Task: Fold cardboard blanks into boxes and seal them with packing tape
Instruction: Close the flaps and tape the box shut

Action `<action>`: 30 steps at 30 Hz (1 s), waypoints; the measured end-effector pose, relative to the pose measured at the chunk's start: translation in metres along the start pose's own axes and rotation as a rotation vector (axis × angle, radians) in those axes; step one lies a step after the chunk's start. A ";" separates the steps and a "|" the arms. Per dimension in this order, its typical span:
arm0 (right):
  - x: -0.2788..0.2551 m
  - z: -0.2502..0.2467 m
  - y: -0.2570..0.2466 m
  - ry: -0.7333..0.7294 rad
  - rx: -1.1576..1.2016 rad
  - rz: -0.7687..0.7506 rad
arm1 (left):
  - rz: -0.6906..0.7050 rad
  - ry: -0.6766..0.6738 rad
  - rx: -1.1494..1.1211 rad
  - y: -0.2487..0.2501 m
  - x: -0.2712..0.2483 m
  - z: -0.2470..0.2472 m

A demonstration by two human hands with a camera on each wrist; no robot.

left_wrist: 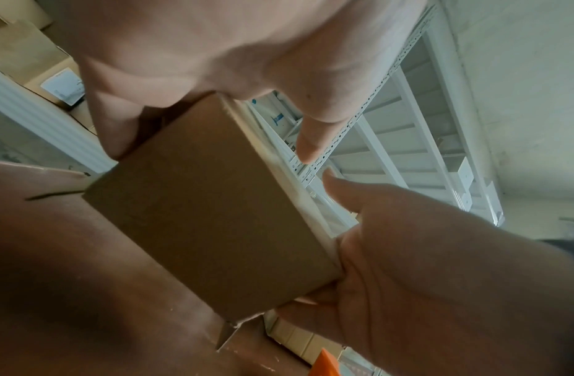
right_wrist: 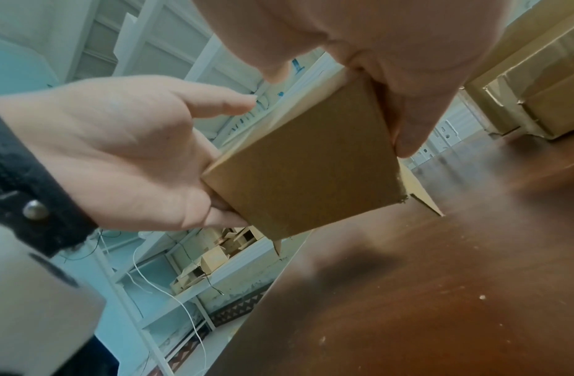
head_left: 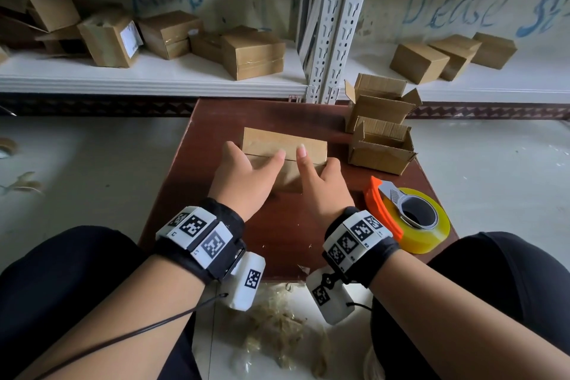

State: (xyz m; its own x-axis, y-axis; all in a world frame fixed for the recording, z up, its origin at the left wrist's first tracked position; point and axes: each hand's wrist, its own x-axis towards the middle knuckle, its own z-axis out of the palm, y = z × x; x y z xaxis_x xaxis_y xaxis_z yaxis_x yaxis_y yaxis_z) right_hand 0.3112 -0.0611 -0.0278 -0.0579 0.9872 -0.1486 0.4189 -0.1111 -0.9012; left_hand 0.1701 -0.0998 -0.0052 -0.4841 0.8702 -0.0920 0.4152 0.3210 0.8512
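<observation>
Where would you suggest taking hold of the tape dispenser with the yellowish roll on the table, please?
Grip the tape dispenser across the roll's outer rim, coming from above with the right hand, which is nearer. It lies flat on the table near the right edge, its round sides exposed. I'd keep fingers off the orange end, where the cutter probably sits.

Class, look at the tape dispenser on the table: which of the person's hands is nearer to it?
Right. The right hand grips the box's end beside the tape dispenser; the left hand grips the far end.
</observation>
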 end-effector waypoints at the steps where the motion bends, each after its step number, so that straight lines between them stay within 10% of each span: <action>1: 0.000 -0.001 -0.001 0.005 0.008 -0.002 | 0.005 0.002 0.013 0.000 0.000 0.001; 22: 0.007 -0.011 -0.001 0.048 -0.126 -0.047 | 0.199 0.131 0.280 -0.009 0.006 -0.003; 30: 0.022 -0.019 0.001 0.208 0.172 -0.029 | 0.242 0.182 0.142 -0.004 0.010 -0.008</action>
State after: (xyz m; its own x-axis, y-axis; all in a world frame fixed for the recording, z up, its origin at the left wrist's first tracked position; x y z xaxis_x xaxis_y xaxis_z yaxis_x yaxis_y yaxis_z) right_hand 0.3277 -0.0377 -0.0235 0.1273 0.9906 -0.0510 0.2584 -0.0828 -0.9625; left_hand 0.1571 -0.0955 -0.0056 -0.4826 0.8507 0.2081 0.6318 0.1736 0.7554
